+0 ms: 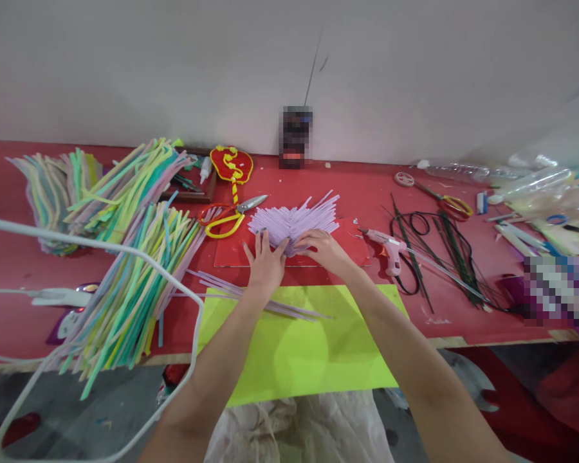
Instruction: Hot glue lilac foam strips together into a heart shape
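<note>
A lilac piece made of many pipe cleaners (294, 220) fans out in a V on a red board (231, 252). My left hand (266, 263) lies at its lower left, fingers spread and fingertips touching it, the thumb near the lower point. On the other side my right hand (324, 249) has its fingers bent and pinched at the bottom of the piece; the fingertips are partly hidden. Several loose lilac pipe cleaners (289, 310) lie under my left forearm, across a yellow-green sheet (299, 360).
Bundles of coloured pipe cleaners (139, 276) cover the left, beside scissors (231, 215). A pink glue gun (390, 249) and dark green wires (456, 257) lie at right, with more scissors (444, 200) and plastic bottles (535, 183) behind. A white cable (174, 281) loops across the left foreground.
</note>
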The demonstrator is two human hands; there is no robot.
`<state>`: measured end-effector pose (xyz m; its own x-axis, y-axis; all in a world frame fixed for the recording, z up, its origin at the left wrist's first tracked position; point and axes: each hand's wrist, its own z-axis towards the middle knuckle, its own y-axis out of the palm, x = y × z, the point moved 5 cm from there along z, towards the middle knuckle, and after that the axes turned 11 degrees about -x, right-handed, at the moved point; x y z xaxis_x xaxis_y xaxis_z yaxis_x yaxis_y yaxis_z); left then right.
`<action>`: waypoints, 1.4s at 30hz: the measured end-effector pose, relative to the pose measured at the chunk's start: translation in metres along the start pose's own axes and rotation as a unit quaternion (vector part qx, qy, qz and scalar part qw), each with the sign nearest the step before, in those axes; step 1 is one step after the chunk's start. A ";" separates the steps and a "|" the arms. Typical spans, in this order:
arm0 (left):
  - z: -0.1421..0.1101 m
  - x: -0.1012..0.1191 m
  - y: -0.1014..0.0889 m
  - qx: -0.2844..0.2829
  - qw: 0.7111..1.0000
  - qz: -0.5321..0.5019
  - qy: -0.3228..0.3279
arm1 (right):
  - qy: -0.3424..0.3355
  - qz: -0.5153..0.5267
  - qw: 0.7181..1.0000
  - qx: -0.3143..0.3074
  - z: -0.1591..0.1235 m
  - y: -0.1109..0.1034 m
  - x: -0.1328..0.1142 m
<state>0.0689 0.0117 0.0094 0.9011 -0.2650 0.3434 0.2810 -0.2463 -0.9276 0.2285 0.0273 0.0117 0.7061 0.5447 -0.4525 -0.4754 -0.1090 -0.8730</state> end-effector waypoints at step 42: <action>0.010 -0.034 -0.031 0.147 0.973 -0.163 -0.065 | 0.067 -0.154 0.986 -0.006 -0.030 0.033 -0.058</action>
<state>0.0332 0.0372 0.0248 0.7771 -0.0921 0.6225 0.6241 -0.0150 -0.7812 0.1873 -0.0329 0.0034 0.8793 0.4385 -0.1859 -0.2224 0.0329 -0.9744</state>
